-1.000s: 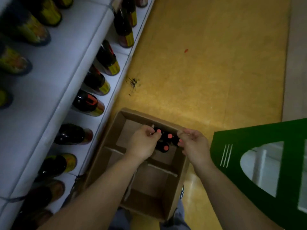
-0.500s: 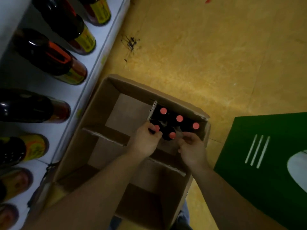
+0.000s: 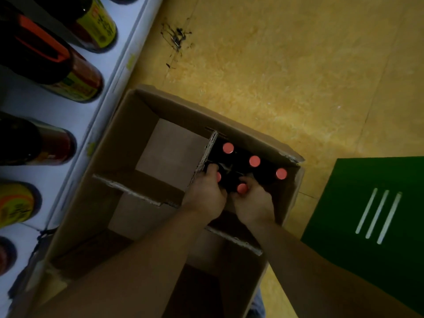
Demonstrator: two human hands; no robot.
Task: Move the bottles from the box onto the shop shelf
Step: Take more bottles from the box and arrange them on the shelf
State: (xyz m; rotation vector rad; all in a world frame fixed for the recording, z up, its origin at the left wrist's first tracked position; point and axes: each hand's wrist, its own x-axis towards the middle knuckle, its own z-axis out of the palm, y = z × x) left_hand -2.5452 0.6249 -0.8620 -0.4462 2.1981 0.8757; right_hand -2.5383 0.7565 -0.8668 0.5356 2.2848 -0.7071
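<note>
Cardboard box (image 3: pixel 137 125) on a yellow floor (image 3: pixel 286 65). Five red-capped bottles (image 3: pixel 254 161) stand in its far right compartment. The left hand (image 3: pixel 206 196) and right hand (image 3: pixel 252 203) each clasp one by the neck. A stocked white shelf (image 3: pixel 75 115) stands left of the box and a green panel (image 3: pixel 367 180) lies to its right.

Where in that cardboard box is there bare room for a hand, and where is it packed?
Bare: the far-left compartment, between the box wall and the upright divider, and the compartment just nearer. Packed: the far-right compartment, with five red-capped bottles and the left hand and right hand gripping two.
</note>
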